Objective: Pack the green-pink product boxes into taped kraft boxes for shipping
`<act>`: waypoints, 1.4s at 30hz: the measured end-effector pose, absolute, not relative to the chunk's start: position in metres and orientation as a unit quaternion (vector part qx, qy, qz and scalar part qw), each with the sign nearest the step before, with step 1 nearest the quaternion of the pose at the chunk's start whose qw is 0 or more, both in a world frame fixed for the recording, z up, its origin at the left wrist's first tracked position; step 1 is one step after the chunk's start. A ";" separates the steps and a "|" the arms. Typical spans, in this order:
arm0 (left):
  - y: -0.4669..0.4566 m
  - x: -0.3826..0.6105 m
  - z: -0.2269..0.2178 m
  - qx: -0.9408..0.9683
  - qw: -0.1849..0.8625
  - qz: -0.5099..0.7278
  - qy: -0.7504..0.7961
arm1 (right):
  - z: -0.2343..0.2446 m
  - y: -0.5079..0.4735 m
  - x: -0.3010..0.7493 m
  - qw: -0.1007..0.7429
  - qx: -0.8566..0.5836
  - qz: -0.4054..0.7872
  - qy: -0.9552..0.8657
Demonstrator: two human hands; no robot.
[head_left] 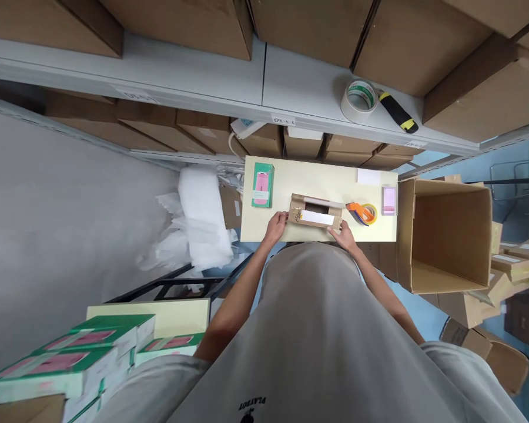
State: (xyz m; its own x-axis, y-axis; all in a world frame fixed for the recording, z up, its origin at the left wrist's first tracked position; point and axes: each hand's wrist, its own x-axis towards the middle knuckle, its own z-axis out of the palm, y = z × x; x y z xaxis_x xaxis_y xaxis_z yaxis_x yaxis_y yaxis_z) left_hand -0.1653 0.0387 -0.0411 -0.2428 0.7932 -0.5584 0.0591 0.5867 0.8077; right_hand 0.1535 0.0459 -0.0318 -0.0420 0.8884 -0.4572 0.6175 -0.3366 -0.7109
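A small open cardboard box (pixel 316 210) with a white flap or label across its top sits on the pale yellow table (pixel 291 179). My left hand (pixel 276 225) grips the box's left end, fingers closed on its edge. My right hand (pixel 344 235) holds the box's near right corner, fingers curled against it. A green and pink product box (pixel 263 184) lies to the left on the table. An orange tape dispenser (pixel 362 212) lies just right of the small box.
A big open carton (pixel 449 235) stands right of the table. A pink phone-like item (pixel 388 200) and a white slip (pixel 368 175) lie near it. A tape roll (pixel 360 100) and cutter (pixel 398 112) rest on the shelf. Bubble wrap (pixel 198 220) left; stacked green boxes (pixel 92 352) near left.
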 end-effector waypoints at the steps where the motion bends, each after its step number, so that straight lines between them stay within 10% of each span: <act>1: 0.036 -0.167 -0.040 0.304 0.537 0.349 0.706 | -0.030 0.042 0.154 0.150 -0.676 0.455 -0.560; 8: 0.034 -0.175 -0.023 0.433 0.494 0.381 0.651 | 0.009 0.050 0.142 0.227 -0.649 0.314 -0.655; 24: 0.024 -0.164 -0.011 0.612 0.412 0.262 0.621 | 0.054 0.105 0.066 -0.093 -0.737 0.209 -0.636; 42: 0.022 -0.123 0.015 0.600 0.372 0.245 0.664 | -0.007 0.055 0.163 0.215 -0.746 0.303 -0.552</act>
State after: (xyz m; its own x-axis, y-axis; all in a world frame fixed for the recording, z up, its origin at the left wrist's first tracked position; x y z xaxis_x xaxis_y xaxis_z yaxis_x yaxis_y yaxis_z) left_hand -0.1228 0.0219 0.0152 -0.0030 0.9797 -0.2003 0.6152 0.1597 0.7721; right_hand 0.1632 0.0554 -0.0070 0.2064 0.9546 -0.2146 0.6949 -0.2974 -0.6547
